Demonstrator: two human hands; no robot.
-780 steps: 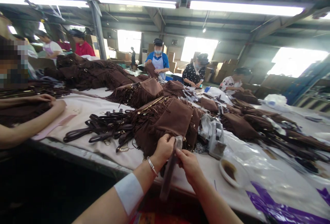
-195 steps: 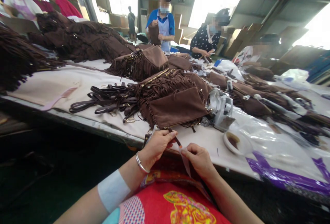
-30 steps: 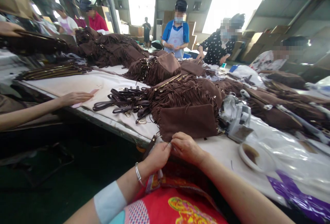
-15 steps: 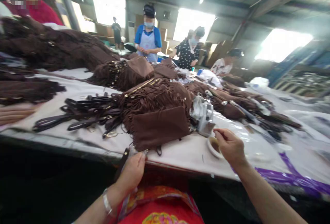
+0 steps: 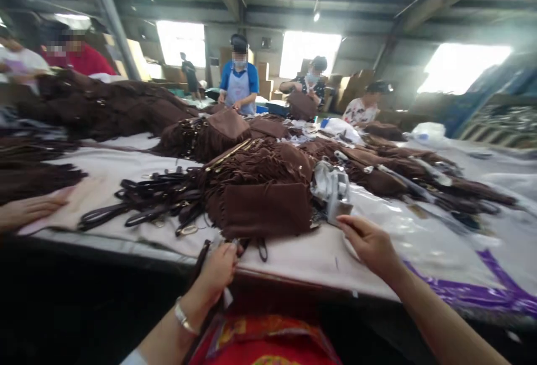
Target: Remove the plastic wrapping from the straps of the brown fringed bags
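Note:
My left hand (image 5: 220,267) is closed at the table's front edge, gripping a dark strap (image 5: 201,261) and a bit of clear plastic. Just above it lies a flat brown pouch (image 5: 266,211) on a heap of fringed brown bags (image 5: 255,158). My right hand (image 5: 369,242) has its fingers pinched together beside a small clear plastic packet (image 5: 337,200); whether it touches the packet or holds anything I cannot make out. Under this hand a round white dish (image 5: 349,246) is mostly hidden. Dark wrist straps (image 5: 155,194) with metal clasps are piled left of the pouch.
Another person's hand (image 5: 36,208) rests on the table at the far left. More brown bags (image 5: 403,177) and plastic sheeting with purple tape (image 5: 478,292) lie to the right. Several people stand or sit across the table, one in a blue shirt (image 5: 239,82).
My right hand has moved from over the dish up and left to the packet. Another person's hand has appeared at the left. A person across the table now holds up a brown bag.

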